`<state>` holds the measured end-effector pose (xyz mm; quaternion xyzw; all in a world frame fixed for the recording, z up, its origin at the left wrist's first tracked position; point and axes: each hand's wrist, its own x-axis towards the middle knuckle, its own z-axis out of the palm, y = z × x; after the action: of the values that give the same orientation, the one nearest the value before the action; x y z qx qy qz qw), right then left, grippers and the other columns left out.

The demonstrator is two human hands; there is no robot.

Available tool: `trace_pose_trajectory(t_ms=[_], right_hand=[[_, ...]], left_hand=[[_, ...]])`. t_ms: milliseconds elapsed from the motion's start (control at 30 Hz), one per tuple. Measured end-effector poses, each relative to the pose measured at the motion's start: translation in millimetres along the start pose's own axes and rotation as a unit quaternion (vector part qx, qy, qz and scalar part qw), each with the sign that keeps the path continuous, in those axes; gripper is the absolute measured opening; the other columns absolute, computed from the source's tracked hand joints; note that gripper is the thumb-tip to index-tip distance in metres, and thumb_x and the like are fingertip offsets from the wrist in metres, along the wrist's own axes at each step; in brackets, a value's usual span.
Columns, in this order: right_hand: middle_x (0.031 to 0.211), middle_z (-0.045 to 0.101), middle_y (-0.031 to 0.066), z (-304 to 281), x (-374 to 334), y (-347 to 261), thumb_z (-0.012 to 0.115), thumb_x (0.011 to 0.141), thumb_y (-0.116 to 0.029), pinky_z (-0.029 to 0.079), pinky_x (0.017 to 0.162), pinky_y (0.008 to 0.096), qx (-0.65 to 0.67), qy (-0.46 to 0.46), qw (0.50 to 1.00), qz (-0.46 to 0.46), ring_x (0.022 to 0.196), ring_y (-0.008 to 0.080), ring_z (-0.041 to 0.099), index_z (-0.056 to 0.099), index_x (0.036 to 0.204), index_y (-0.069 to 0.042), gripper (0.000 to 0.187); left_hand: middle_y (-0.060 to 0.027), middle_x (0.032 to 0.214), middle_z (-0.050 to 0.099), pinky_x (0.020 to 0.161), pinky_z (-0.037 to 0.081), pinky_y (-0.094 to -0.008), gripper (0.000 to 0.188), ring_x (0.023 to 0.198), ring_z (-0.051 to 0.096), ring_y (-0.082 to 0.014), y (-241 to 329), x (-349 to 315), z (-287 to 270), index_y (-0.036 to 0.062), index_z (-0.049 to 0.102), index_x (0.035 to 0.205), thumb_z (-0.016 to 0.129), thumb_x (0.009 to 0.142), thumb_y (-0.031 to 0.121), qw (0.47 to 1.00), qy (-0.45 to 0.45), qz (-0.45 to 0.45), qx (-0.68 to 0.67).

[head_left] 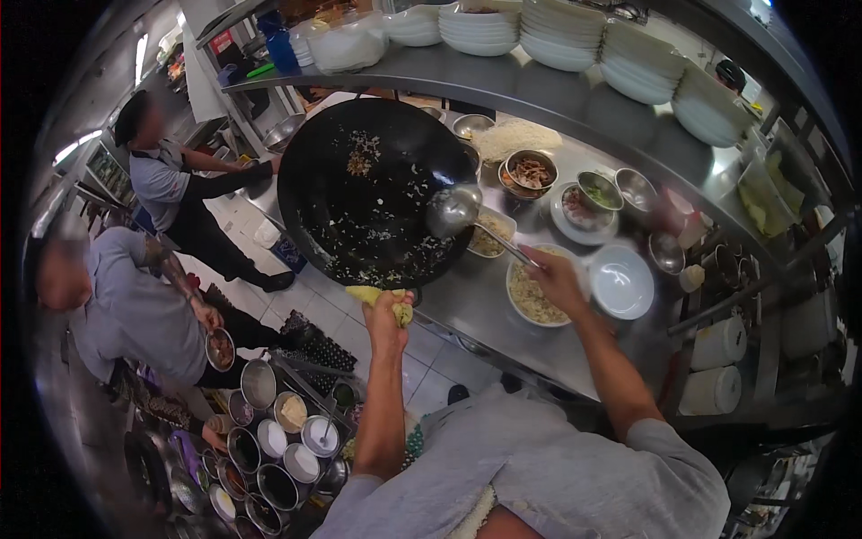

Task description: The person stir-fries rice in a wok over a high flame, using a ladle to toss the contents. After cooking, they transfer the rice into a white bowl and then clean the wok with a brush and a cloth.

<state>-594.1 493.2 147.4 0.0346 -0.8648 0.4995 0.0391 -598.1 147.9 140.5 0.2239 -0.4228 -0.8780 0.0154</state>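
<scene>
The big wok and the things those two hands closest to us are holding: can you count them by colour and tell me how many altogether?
Black: 1, the wok
Yellow: 1, the cloth in the left hand, at the wok's near rim
Silver: 1, the ladle in the right hand
Total: 3

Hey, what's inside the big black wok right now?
Pale bits are scattered inside the black wok, with a brownish cluster toward the far side. The steel ladle in the right hand covers part of the right wall; whatever lies beneath its bowl can't be seen.
</scene>
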Motion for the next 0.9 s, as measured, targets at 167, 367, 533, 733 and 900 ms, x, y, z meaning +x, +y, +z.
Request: trace_pose_trajectory(t_ms=[167,367,533,733,900], right_hand=[[0.09,0.072,0.0185,7,32,14,0.067,0.092,-0.008,0.051,0.072,0.0367,-0.071,-0.051,0.996,0.024,0.071,0.0246,0.064,0.067,0.132,-0.016,0.04],[0.087,0.072,0.0163,-25,34,29,0.068,0.091,-0.01,0.051,0.073,0.0374,-0.104,-0.038,0.993,0.046,0.071,0.0229,0.064,0.068,0.129,-0.016,0.038],[0.091,0.073,0.0163,-53,20,14,0.069,0.092,-0.012,0.052,0.075,0.0364,-0.162,-0.007,0.986,0.045,0.074,0.0219,0.067,0.069,0.129,-0.018,0.038],[0.094,0.075,0.0135,-72,0,19,0.07,0.091,-0.009,0.052,0.075,0.0333,-0.149,0.026,0.986,0.063,0.077,0.0163,0.067,0.068,0.131,-0.019,0.041],[0.092,0.076,0.0058,-37,-36,-4,0.072,0.092,-0.014,0.051,0.073,0.0292,0.038,0.044,0.997,0.044,0.078,0.0101,0.063,0.069,0.13,-0.012,0.038]], left_hand=[[-0.0141,0.08,0.06,0.056,0.054,-0.0289,0.017,0.063,0.062,-0.0225,10,13,14,-0.0046,0.053,0.095,0.051,0.077,-0.006,0.999,0.009,0.033,0.005],[-0.0128,0.084,0.058,0.058,0.055,-0.0318,0.029,0.062,0.061,-0.023,7,25,16,-0.005,0.048,0.105,0.05,0.076,-0.009,0.997,0.002,0.079,-0.007],[-0.0122,0.085,0.058,0.056,0.056,-0.0319,0.033,0.061,0.061,-0.0209,8,31,14,-0.0062,0.048,0.11,0.052,0.077,-0.007,0.996,0.003,0.086,0.0],[-0.0134,0.088,0.055,0.058,0.055,-0.0323,0.034,0.063,0.059,-0.0222,11,22,17,-0.0062,0.045,0.113,0.047,0.079,-0.009,0.998,0.006,0.064,0.008],[-0.0161,0.085,0.058,0.057,0.054,-0.0301,0.029,0.063,0.059,-0.022,20,-22,-6,-0.0076,0.048,0.11,0.047,0.081,-0.006,0.999,-0.018,0.026,-0.02]])
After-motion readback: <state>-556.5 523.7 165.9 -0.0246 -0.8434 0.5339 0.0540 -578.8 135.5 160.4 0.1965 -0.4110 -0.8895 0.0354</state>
